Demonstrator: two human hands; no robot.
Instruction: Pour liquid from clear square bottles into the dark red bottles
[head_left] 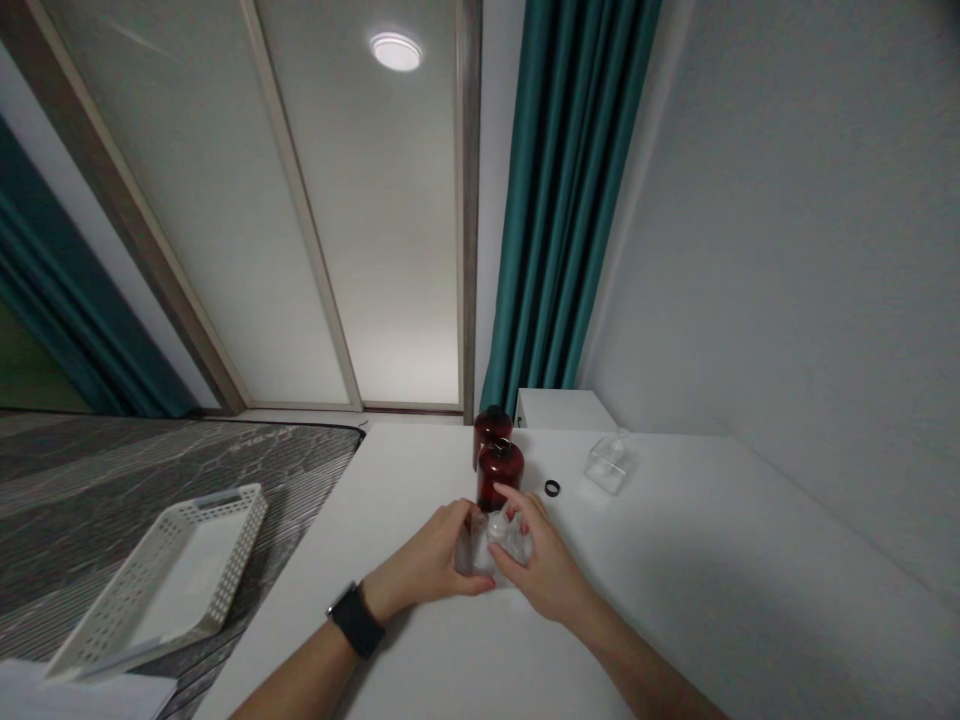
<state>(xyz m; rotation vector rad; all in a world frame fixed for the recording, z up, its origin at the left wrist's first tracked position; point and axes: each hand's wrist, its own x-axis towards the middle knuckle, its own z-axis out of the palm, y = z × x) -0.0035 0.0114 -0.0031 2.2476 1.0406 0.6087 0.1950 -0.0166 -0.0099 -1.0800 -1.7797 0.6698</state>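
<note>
Between my hands, near the table's middle, is a clear square bottle (480,552), partly hidden by my fingers. My left hand (429,562) is closed around its left side, thumb in front and fingers behind. With thumb and fingers curled about its top and right side, my right hand (547,568) grips the same bottle; I cannot make out whether a separate cap is in the fingers. Just behind them stands a dark red-brown bottle (501,472), with a second such bottle (492,424) farther back. A small black ring (553,488) lies to the right.
Another clear square container (609,465) sits on the white table (675,580) at the back right. A white box-like surface (564,408) adjoins the table's far edge. Left of the table, at a lower level, is a white perforated basket (161,580). A grey wall borders the right.
</note>
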